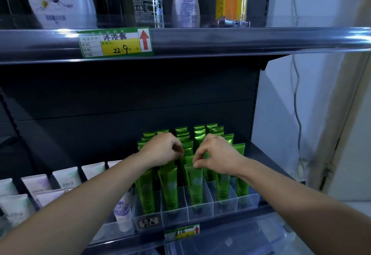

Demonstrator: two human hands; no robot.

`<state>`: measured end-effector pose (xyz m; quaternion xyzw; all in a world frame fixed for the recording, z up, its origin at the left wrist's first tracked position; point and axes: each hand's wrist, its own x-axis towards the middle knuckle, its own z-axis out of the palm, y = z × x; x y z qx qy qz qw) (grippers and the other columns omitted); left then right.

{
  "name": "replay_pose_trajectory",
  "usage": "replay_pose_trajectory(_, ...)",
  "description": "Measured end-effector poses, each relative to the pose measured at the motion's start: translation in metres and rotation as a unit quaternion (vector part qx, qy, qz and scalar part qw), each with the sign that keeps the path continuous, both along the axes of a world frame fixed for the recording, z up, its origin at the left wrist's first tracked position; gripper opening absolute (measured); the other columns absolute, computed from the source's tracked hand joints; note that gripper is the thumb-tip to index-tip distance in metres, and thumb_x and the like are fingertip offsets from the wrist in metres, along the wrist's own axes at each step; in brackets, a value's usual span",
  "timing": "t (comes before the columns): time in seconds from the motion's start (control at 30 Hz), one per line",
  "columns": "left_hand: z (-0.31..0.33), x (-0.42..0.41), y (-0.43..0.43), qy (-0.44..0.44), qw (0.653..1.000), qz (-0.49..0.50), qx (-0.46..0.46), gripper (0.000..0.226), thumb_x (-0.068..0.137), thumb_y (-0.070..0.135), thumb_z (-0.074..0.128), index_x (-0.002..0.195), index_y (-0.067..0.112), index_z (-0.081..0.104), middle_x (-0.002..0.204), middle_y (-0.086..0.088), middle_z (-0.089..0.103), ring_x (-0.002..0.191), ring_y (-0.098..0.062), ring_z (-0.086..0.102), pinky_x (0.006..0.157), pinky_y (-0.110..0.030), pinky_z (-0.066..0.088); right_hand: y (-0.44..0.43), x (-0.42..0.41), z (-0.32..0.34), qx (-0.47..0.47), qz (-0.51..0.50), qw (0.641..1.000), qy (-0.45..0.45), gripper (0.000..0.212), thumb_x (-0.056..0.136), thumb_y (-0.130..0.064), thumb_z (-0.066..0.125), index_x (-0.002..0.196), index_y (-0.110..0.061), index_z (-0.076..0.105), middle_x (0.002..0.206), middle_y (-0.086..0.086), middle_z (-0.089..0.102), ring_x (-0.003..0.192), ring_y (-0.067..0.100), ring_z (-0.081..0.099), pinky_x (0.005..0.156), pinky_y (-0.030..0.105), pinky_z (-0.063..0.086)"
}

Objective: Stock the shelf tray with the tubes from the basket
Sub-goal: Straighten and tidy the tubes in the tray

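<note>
The right hand (218, 154) pinches the flat crimped top of a green tube (195, 186) between thumb and forefinger, with the other fingers loosely curled. The tube stands upright at the front of the tray's middle lane. The left hand (162, 150) sits just beside it, fingers curled down among the tube tops; I cannot tell whether it grips one. The tubes (200, 136) fill the clear tray (224, 208) in rows from front to back. The basket is not in view.

These tubes look light, with soft walls and a glossy, likely slippery skin. The stiff crimp is probably the best hold, and it keeps fingers above the dividers (186, 200). The lanes are narrow and the neighbours press close, so a tilted tube could snag or tip its row. White tubes (66, 176) stand just to the left. The upper shelf (220, 40), with bottles (148, 0) on it, hangs overhead and limits lift.
</note>
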<state>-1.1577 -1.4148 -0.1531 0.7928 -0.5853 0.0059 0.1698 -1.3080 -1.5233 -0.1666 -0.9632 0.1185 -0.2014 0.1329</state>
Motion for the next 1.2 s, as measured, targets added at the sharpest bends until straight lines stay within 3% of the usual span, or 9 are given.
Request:
replay_pose_trajectory(0.2,-0.001,0.002,-0.002,0.012,1.000,0.005,0.002,0.011,0.084,0.031,0.068,0.090,0.023,0.073,0.090,0.009,0.070,0.083,-0.006,0.063,0.075,-0.028,0.053,-0.003,-0.002,0.002,0.004,0.008,1.000,0.008,0.020,0.077,-0.038,0.074,0.093,-0.026,0.075,0.088,-0.011,0.069,0.099,0.007,0.044,0.090,0.026,0.033)
replay_pose_trajectory(0.37,0.004,-0.004,-0.013,0.042,0.996,0.019,-0.075,0.019,0.087,0.037,0.063,0.078,0.023,0.072,0.078,0.005,0.070,0.073,-0.016,0.064,0.066,-0.034,0.054,-0.019,-0.010,0.012,0.016,0.008,1.000,0.023,0.031,0.077,-0.043,0.072,0.103,-0.027,0.072,0.091,-0.015,0.065,0.099,0.005,0.044,0.089,0.028,0.039)
replay_pose_trajectory(0.5,0.012,-0.004,-0.039,0.021,0.994,0.046,-0.093,0.017,0.092,0.033,0.057,0.092,0.022,0.071,0.097,0.006,0.068,0.087,-0.012,0.061,0.077,-0.029,0.051,-0.043,-0.011,0.017,0.009,-0.048,0.999,-0.006,0.023,0.084,-0.037,0.067,0.104,-0.026,0.072,0.102,-0.008,0.068,0.110,0.009,0.044,0.099,0.034,0.040)
replay_pose_trajectory(0.63,0.017,0.004,-0.066,0.018,0.995,0.079,-0.051,0.019,0.093,0.030,0.055,0.100,0.023,0.071,0.111,0.003,0.067,0.099,-0.016,0.061,0.088,-0.034,0.050,-0.063,0.001,0.018,0.012,-0.084,0.996,-0.016,0.019,0.088,-0.032,0.064,0.103,-0.024,0.073,0.107,-0.007,0.070,0.107,0.009,0.049,0.093,0.026,0.041)
replay_pose_trajectory(0.9,0.010,0.027,-0.114,-0.037,0.996,0.074,-0.032,0.016,0.091,0.026,0.058,0.097,0.024,0.073,0.116,-0.001,0.066,0.107,-0.022,0.059,0.087,-0.035,0.048,-0.094,0.040,0.023,-0.025,-0.115,0.993,0.033,0.020,0.092,-0.029,0.057,0.106,-0.030,0.072,0.115,-0.001,0.065,0.122,0.018,0.043,0.097,0.033,0.044)
replay_pose_trajectory(1.07,0.002,0.047,-0.142,-0.059,0.994,0.092,-0.004,0.024,0.091,0.023,0.060,0.113,0.024,0.068,0.127,0.002,0.062,0.118,-0.022,0.054,0.103,-0.036,0.038,-0.113,0.063,0.014,-0.056,-0.120,0.989,0.063,0.024,0.095,-0.028,0.053,0.113,-0.030,0.069,0.120,-0.003,0.064,0.127,0.020,0.039,0.097,0.032,0.041)
replay_pose_trajectory(1.2,-0.004,0.057,-0.159,-0.065,0.992,0.111,0.005,0.024,0.091,0.020,0.059,0.113,0.026,0.068,0.128,0.005,0.061,0.122,-0.022,0.051,0.107,-0.040,0.029,-0.125,0.076,0.010,-0.080,-0.115,0.988,0.060,0.026,0.095,-0.025,0.051,0.112,-0.028,0.069,0.118,0.002,0.066,0.123,0.023,0.045,0.097,0.036,0.043)
